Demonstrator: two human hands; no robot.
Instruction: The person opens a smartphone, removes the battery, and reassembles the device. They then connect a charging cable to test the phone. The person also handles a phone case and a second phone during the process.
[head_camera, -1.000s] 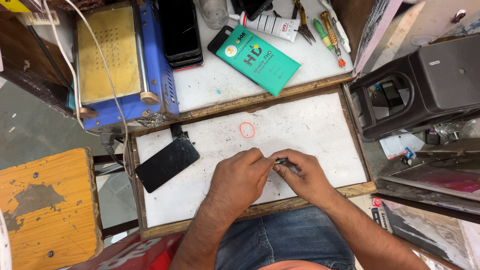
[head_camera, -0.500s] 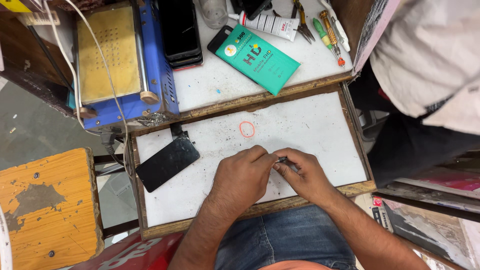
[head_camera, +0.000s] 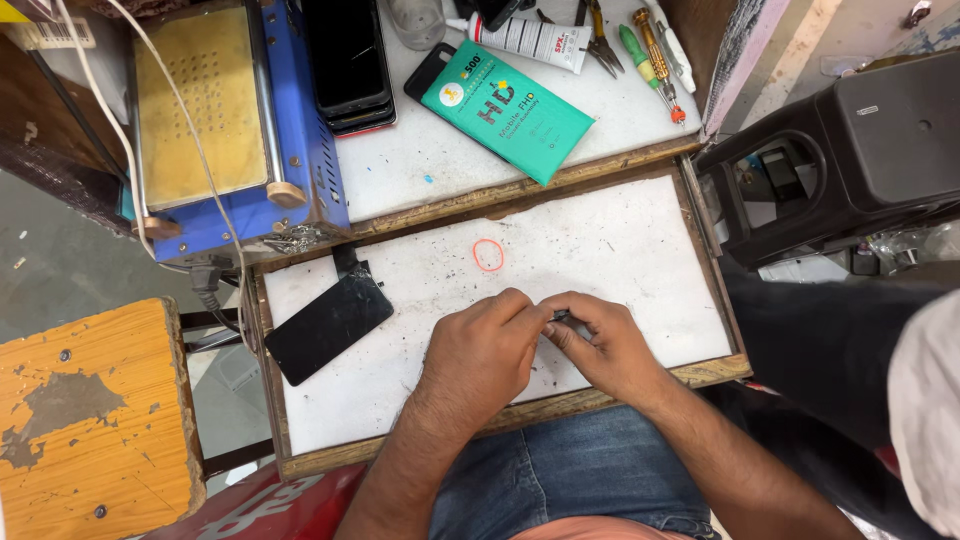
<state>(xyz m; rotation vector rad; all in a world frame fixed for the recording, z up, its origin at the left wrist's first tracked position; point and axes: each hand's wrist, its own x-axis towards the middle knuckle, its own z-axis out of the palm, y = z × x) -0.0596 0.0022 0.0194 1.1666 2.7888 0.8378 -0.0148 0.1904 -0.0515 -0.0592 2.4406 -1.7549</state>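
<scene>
Small dark part between both hands, mid-tray.

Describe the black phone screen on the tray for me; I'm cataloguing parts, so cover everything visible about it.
The black phone screen is a flat, glossy dark rectangle lying at an angle on the left of the white tray, with a short black flex strip sticking out from its upper end. Neither hand touches it; only the tray surface does.
</scene>
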